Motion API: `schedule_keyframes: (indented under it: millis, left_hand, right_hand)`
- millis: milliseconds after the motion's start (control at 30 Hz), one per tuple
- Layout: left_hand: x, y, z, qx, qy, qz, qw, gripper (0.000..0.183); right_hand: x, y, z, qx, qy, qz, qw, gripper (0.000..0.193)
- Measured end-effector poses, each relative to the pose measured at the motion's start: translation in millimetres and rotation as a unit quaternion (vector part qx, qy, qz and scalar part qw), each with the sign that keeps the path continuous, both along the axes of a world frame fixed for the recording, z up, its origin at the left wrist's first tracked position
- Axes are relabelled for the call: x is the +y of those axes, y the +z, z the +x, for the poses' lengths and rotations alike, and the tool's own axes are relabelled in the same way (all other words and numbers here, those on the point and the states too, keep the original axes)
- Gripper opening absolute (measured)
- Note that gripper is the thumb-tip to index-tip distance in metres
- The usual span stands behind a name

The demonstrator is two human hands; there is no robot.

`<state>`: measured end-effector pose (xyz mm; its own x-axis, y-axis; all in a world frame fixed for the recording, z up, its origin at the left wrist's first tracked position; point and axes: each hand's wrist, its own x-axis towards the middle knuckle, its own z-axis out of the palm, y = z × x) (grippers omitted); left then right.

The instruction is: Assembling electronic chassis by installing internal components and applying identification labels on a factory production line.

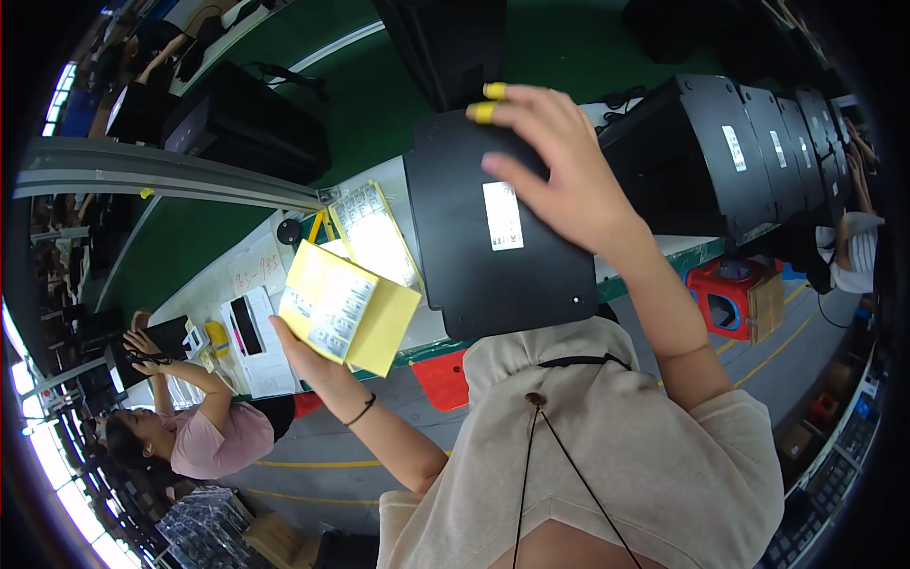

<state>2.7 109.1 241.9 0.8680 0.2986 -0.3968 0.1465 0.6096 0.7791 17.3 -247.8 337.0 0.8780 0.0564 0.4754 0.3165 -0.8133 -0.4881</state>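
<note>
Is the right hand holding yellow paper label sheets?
No, the left hand holds those sheets; the right hand is on a black casing.

Looks steeply down from the wearer's head, through the left of two side-by-side fisheye lenses, over the beige top (616, 446) at the lower edge. Faces the workbench (261, 251), with left hand (308, 358) and right hand (564, 161) close below. Curves toward a dark rim, perhaps too smeared there for fine detail.

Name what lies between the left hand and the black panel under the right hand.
In the head view, yellow label sheets, held in the left hand, lie between it and the black panel.
</note>
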Motion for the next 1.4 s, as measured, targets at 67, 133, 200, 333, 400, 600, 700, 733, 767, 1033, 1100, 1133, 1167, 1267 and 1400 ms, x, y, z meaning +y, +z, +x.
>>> schedule_keyframes:
  millis: [67, 133, 200, 333, 400, 600, 700, 733, 767, 1033, 1100, 1133, 1167, 1267, 1400]
  left_hand:
    - [24.3, -55.1, 6.4, 0.02, 0.01, 0.01, 1.0, 0.057]
    - [44.1, -111.2, 1.1, 0.079, 0.039, 0.099, 0.991, 0.054]
    - [45.4, -145.7, -12.5, 0.159, 0.025, 0.245, 0.956, 0.049]
    - [43.2, -190.0, -38.8, 0.184, 0.039, 0.543, 0.818, 0.047]
    - [41.2, -196.5, -42.7, 0.185, 0.072, 0.779, 0.595, 0.043]
    - [-20.0, -211.7, -37.5, -0.157, -0.231, 0.794, 0.54, 0.022]
    - [-50.8, -256.4, -57.7, -0.163, -0.367, 0.79, 0.463, 0.028]
    - [-56.3, -263.9, -60.9, -0.17, -0.397, 0.792, 0.433, 0.03]
    - [-67.2, -260.1, -61.7, -0.17, -0.397, 0.791, 0.433, 0.03]
    - [-78.1, -244.1, -56.3, -0.146, -0.344, 0.668, 0.644, 0.017]
    - [-88.0, -236.1, -56.4, -0.135, -0.349, 0.671, 0.64, 0.017]
    - [-93.8, -231.3, -54.9, -0.121, -0.351, 0.676, 0.636, 0.017]
    - [-88.7, -240.4, -54.5, -0.122, -0.345, 0.677, 0.638, 0.017]
    - [-77.3, -272.6, -52.2, -0.206, -0.268, 0.789, 0.513, 0.033]
    - [-69.2, -290.9, -51.1, -0.102, -0.288, 0.516, 0.8, 0.021]
  right_hand:
    - [-12.8, -11.9, 9.1, 0.013, -0.001, 0.218, 0.976, 0.028]
    - [-11.2, -29.2, 4.6, 0.082, -0.029, 0.511, 0.855, 0.026]
    - [-28.9, -63.8, -8.2, 0.088, -0.075, 0.559, 0.821, 0.024]
    - [-62.4, -199.0, -52.7, 0.103, -0.167, 0.3, 0.933, 0.019]
    - [-62.7, -235.0, -81.6, 0.116, -0.175, 0.149, 0.966, 0.02]
    - [-58.3, -287.3, -113.2, 0.171, -0.094, -0.109, 0.975, 0.032]
    - [-63.6, -284.0, -103.4, 0.207, -0.066, -0.131, 0.967, 0.028]
    - [-65.2, -285.2, -101.1, 0.157, -0.058, -0.155, 0.974, 0.025]
    - [-70.5, -290.1, -104.5, 0.157, -0.058, -0.156, 0.973, 0.025]
    - [-84.8, -289.9, -100.1, 0.146, 0.0, -0.193, 0.97, 0.018]
    - [-89.3, -290.3, -99.8, 0.15, 0.009, -0.185, 0.971, 0.016]
    - [-91.6, -291.4, -99.9, 0.153, 0.018, -0.186, 0.97, 0.014]
    - [-90.0, -288.3, -95.0, 0.152, 0.034, -0.187, 0.97, 0.012]
    - [-84.3, -279.4, -87.1, 0.176, 0.055, -0.199, 0.962, 0.015]
    - [-92.6, -279.2, -80.8, 0.224, 0.074, -0.186, 0.954, 0.019]
